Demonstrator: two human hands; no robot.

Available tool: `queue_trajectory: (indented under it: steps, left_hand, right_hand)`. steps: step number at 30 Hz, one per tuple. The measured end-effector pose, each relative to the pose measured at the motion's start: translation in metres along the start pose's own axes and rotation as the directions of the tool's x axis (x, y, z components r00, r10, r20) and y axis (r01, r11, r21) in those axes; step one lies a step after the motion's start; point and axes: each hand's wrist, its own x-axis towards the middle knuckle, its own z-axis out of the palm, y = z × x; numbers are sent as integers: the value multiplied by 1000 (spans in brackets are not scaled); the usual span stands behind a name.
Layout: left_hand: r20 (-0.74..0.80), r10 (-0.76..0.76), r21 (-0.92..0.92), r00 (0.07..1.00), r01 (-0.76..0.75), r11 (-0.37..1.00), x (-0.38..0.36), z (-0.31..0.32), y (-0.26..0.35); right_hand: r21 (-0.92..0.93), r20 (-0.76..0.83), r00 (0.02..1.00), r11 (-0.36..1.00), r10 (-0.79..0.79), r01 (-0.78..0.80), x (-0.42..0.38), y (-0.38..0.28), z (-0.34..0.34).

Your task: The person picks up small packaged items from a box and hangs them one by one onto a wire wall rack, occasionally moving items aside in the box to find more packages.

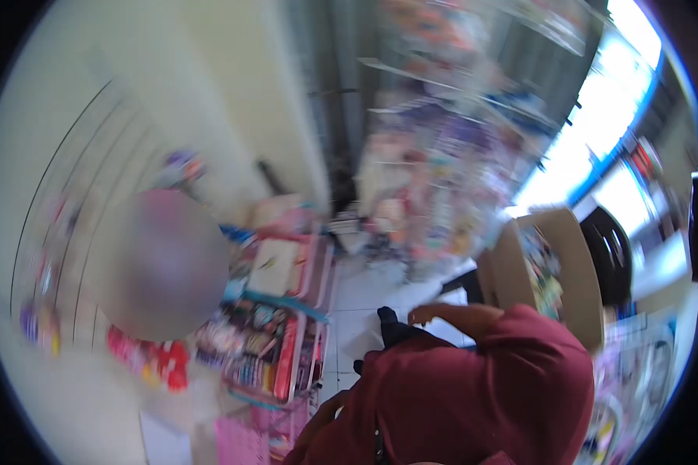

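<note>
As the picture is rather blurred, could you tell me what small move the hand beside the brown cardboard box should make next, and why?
Probably a short reach rightwards to the brown cardboard box. The right hand hangs just left of it, fingers curled, seemingly empty and not touching it. The left hand sits low by the pink wire rack.

A person in a red garment (473, 395) is seen from above and fills the lower right of the blurred head view. One hand (450, 314) of this person is raised at the shoulder; another hand (322, 418) hangs low beside the pink display rack (287, 341). The rack is stocked with small coloured goods that cannot be identified. A cardboard box (551, 263) is located just above the red garment. Packed shelves (434, 170) are located further above, well apart from the rack.
</note>
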Motion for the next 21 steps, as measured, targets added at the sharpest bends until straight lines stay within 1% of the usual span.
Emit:
queue_trajectory:
  steps: [1, 2, 3, 4, 5, 6, 7, 8, 9, 10, 11, 12, 13, 14, 15, 16, 17, 18, 19, 20, 21]
  left_hand:
    - [64, -18, 49, 998, 15, 999, 24, -14, -6]
    - [120, -40, 99, 992, 28, 995, 47, -27, -9]
    - [161, -62, 144, 985, 39, 989, 71, -35, -10]
    - [191, -88, 185, 978, 52, 981, 92, -40, -11]
    - [208, -113, 221, 972, 65, 973, 111, -44, -12]
    - [212, -140, 252, 967, 84, 964, 126, -46, -13]
    - [207, -172, 279, 963, 111, 954, 135, -49, -14]
    - [194, -205, 302, 959, 141, 943, 143, -61, -14]
    - [174, -237, 322, 956, 173, 931, 148, -72, -10]
    - [149, -268, 338, 952, 206, 919, 148, -83, 0]
    - [118, -297, 349, 948, 240, 906, 146, -81, 12]
    - [134, -313, 375, 940, 244, 894, 156, -77, 19]
    - [161, -123, 524, 979, 21, 852, 173, -72, 22]
    - [228, 57, 647, 972, -195, 737, 189, -69, 31]
    - [333, 213, 726, 918, -394, 564, 204, -68, 42]
    - [459, 338, 748, 822, -563, 352, 215, -66, 49]
    - [513, 326, 765, 794, -595, 245, 249, -54, 56]
    - [580, 213, 769, 786, -615, 174, 259, -23, 121]
    - [403, 51, 869, 914, -399, 292, 251, -2, 190]
    - [260, -161, 860, 952, -153, 486, 276, 21, 215]
    - [312, -157, 804, 937, -172, 569, 280, 52, 272]
  right_hand:
    - [-119, -49, 993, 987, -112, 105, 24, 60, 3]
    - [-334, -226, 956, 937, -187, 105, 3, 76, -1]
    - [-203, -437, 897, 979, -64, -29, -14, 98, 2]
    - [-35, -607, 794, 997, 32, -67, -28, 115, 9]
    - [124, -736, 661, 989, 145, -79, -38, 131, 18]
    - [307, -750, 598, 949, 284, -65, -49, 140, 28]
    - [473, -731, 542, 880, 414, -34, -56, 148, 39]
    - [468, -716, 539, 878, 444, -103, -71, 150, 48]
    - [498, -584, 695, 861, 419, -101, -85, 156, 56]
    - [470, -504, 758, 868, 414, -162, -83, 165, 69]
    - [429, -418, 814, 878, 403, -214, -77, 173, 80]
    - [479, -334, 850, 850, 407, -219, -97, 159, 85]
    - [507, -323, 852, 835, 412, -211, -88, 176, 97]
    - [405, -366, 871, 899, 328, -168, -53, 200, 117]
    - [303, -400, 885, 946, 238, -117, -28, 212, 136]
    - [395, -460, 814, 903, 353, -169, -2, 225, 151]
    - [524, -432, 800, 838, 416, -152, -84, 179, 120]
    - [557, -526, 732, 826, 433, -88, -88, 173, 119]
    - [585, -539, 722, 809, 434, -49, -94, 168, 117]
    - [591, -539, 742, 806, 398, -2, -112, 155, 112]
    - [594, -544, 756, 803, 364, 41, -126, 148, 107]
